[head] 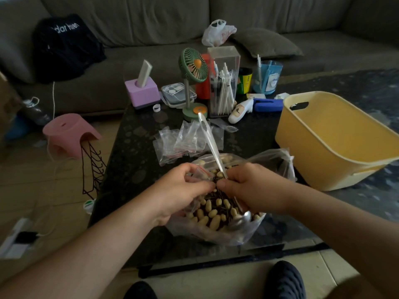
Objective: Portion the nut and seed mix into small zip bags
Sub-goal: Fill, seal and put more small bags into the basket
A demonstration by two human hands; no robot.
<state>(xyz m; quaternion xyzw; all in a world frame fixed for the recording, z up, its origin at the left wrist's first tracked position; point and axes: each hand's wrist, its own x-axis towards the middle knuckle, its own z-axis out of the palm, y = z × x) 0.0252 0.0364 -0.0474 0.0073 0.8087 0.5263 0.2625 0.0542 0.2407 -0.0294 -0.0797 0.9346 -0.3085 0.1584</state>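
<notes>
From the head view, both hands meet over a large clear bag of nut and seed mix that sits open at the near edge of the dark desk. The left hand has its fingers curled round a small zip bag with a red seal strip, pinching it just above the mix. The right hand is clamped on a metal spoon; the handle slants up and away from the fingers, while the bowl end shows below the hand, lying against the mix near the big bag's front wall. The two thumbs nearly touch.

Just behind the large bag lies a loose pile of empty zip bags. To the right stands a yellow plastic tub, tilted slightly. Farther back on the desk are a green desk fan, a clear holder of white pens, a purple box and a blue cup. A grey sofa runs behind, and a pink stool stands on the floor at left.
</notes>
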